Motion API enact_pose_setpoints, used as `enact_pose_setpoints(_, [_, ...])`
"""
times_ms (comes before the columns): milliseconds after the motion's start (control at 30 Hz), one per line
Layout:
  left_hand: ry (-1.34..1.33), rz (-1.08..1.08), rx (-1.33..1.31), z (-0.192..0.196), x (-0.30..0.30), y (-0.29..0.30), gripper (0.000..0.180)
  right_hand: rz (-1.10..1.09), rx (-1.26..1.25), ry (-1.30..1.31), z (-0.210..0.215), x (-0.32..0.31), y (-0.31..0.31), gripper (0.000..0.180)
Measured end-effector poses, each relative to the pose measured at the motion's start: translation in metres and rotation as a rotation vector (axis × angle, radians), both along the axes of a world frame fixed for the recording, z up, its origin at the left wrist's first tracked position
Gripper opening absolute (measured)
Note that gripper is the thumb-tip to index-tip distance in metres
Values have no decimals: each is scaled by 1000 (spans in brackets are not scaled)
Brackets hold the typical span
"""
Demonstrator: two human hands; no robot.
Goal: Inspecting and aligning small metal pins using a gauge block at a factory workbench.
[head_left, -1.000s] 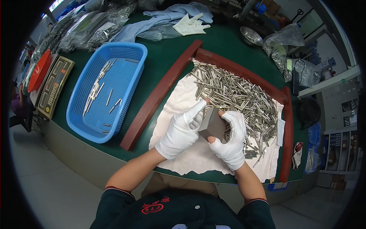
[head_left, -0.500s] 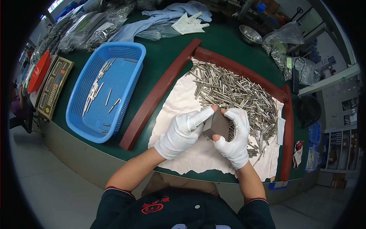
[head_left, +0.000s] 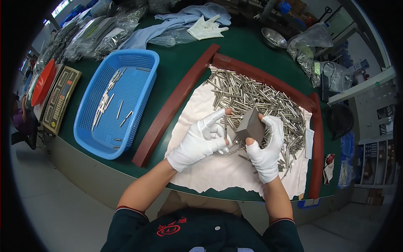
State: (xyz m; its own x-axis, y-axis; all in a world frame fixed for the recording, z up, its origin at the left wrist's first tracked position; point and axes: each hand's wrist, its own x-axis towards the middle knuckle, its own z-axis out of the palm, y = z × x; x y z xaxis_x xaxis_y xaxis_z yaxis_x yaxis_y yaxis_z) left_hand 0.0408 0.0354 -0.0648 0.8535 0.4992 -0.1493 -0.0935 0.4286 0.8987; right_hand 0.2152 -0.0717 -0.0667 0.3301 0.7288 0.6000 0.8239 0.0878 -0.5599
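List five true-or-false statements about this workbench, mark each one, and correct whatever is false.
1. The right hand grips a grey rectangular block. True.
2. The blue perforated basket stands to the right of the pile of metal rods. False: it stands to the left.
3. A metal rod shows between the thumb and forefinger of the left hand. True.
4. The loose white glove lies inside the basket. False: it lies by the light-blue cloth at the table's far side.
5. The pile rests on a pale pink cloth. True.
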Motion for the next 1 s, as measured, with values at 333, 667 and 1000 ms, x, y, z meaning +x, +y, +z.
enact_pose_setpoints(333, [-41,-10,-68,-7,0,6,72,-3,-11,-18,-1,1,0,53])
enact_pose_setpoints(667, [-62,-25,-69,-11,0,7,73,5,-13,-13,-1,0,0,53])
enact_pose_setpoints(1000, [-116,-12,-83,-16,-1,8,73,13,-25,0,-3,-2,2,53])
